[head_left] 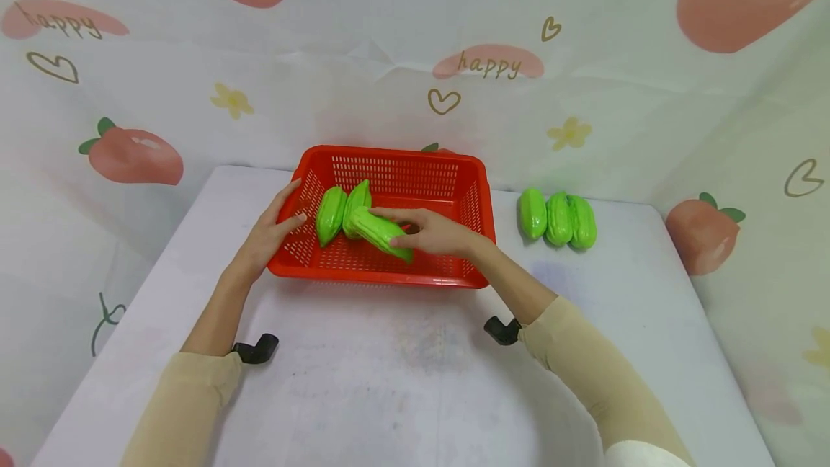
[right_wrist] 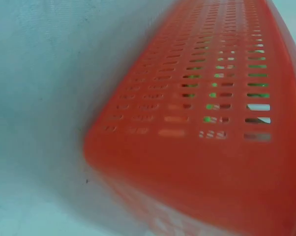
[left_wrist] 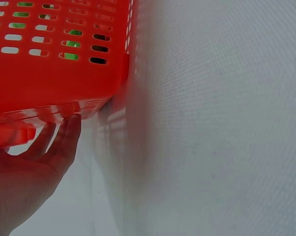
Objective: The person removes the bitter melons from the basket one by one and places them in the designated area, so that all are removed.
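Note:
My right hand [head_left: 431,230] pinches a glossy green, lengthwise-ridged fruit [head_left: 379,230], shaped like a star fruit, and holds it tilted inside a red plastic basket [head_left: 382,279]. Two more of these green fruits [head_left: 331,213] lie toward the basket's left end, one partly covered by the held piece. At the left rim, my left hand [head_left: 262,236] has its thumb over the edge. The left wrist view shows the fingers [left_wrist: 64,140] of that hand against the basket's outer side, while its thumb is hidden. Only the basket's slotted wall [right_wrist: 197,167] fills the right wrist view, without the hand.
Three more green ridged fruits [head_left: 559,220] lie side by side on the white tabletop [head_left: 402,380], right of the basket. Behind the table hangs a white cloth backdrop [head_left: 376,92] printed with peaches, hearts and flowers. Black wrist mounts [head_left: 256,349] stick out near both sleeves.

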The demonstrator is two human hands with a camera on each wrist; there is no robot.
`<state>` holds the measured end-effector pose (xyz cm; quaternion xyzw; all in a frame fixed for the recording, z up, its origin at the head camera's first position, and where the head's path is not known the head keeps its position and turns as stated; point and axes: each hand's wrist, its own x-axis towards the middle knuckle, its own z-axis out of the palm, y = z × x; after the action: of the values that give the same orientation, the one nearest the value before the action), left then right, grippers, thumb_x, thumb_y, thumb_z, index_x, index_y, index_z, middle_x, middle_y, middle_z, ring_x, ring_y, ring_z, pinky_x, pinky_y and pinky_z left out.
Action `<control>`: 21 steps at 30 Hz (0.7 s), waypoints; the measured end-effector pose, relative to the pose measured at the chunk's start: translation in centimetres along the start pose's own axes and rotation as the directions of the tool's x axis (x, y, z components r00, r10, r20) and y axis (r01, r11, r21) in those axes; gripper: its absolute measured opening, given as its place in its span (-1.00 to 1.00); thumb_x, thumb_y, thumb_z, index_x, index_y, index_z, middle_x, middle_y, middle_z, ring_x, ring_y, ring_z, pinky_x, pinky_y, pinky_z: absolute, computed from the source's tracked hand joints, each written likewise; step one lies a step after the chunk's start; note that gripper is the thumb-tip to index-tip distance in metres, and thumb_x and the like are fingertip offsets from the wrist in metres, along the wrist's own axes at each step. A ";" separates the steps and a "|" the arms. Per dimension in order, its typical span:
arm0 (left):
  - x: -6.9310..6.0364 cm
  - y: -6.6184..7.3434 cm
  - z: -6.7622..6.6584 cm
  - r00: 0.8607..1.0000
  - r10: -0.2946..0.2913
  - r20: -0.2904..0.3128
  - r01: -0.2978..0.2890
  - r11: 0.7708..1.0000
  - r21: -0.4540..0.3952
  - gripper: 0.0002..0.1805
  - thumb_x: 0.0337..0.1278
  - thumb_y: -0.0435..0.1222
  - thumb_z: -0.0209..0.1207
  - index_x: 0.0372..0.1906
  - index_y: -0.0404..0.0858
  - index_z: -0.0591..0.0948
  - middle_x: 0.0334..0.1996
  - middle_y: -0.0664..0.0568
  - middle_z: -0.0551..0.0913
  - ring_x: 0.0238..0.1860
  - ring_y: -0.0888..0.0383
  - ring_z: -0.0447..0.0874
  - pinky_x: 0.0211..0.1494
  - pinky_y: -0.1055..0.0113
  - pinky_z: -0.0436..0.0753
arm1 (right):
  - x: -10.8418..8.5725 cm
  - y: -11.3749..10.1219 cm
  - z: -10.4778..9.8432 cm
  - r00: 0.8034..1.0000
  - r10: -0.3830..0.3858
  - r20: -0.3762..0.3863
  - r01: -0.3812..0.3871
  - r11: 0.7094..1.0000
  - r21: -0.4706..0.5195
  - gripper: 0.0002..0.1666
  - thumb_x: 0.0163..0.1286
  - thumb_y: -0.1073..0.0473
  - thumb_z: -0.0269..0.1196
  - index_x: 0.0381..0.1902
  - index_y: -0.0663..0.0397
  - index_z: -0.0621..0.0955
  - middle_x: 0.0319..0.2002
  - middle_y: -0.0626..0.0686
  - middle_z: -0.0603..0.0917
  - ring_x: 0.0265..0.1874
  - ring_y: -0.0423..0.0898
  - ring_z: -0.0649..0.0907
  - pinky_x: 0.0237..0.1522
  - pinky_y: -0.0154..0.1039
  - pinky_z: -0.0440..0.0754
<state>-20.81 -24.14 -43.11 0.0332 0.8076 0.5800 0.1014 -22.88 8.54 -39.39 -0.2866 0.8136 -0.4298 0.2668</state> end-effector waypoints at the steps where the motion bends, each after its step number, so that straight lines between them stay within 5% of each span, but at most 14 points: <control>1: 0.0 0.0 0.0 1.000 -0.002 -0.001 0.002 1.000 0.000 -0.29 0.49 -0.12 -0.07 0.59 0.26 -0.06 0.48 -0.14 0.11 0.17 -0.15 0.38 -0.07 0.32 0.64 | -0.2 0.1 -0.1 1.000 -0.005 -0.013 0.005 1.000 0.007 -0.28 0.42 0.04 0.26 0.46 -0.58 0.32 0.33 -0.22 0.44 0.16 -0.13 0.46 0.09 -0.09 0.50; 8: 0.0 0.0 0.0 1.000 0.005 -0.005 -0.005 1.000 0.003 -0.30 0.49 -0.10 -0.06 0.59 0.24 -0.04 0.47 -0.15 0.11 0.14 -0.13 0.40 -0.08 0.32 0.65 | -1.3 0.8 -1.1 0.994 -0.064 -0.089 0.068 0.997 0.035 -0.26 0.39 0.04 0.30 0.44 -0.60 0.33 0.24 -0.15 0.51 0.10 -0.08 0.51 0.01 -0.07 0.53; 21: 0.0 0.2 0.0 1.000 -0.009 0.000 0.009 1.000 -0.019 -0.29 0.49 -0.15 -0.05 0.59 0.24 -0.04 0.45 -0.16 0.14 0.14 -0.13 0.41 -0.10 0.34 0.66 | -3.7 1.3 -2.7 0.983 -0.062 -0.174 0.080 0.992 0.099 -0.22 0.34 0.07 0.36 0.46 -0.45 0.36 0.21 -0.03 0.51 0.10 0.02 0.57 0.07 -0.05 0.58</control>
<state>-20.81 -24.07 -42.88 0.0283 0.8022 0.5871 0.1043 -22.43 13.21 -38.46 -0.2632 0.7988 -0.5046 0.1953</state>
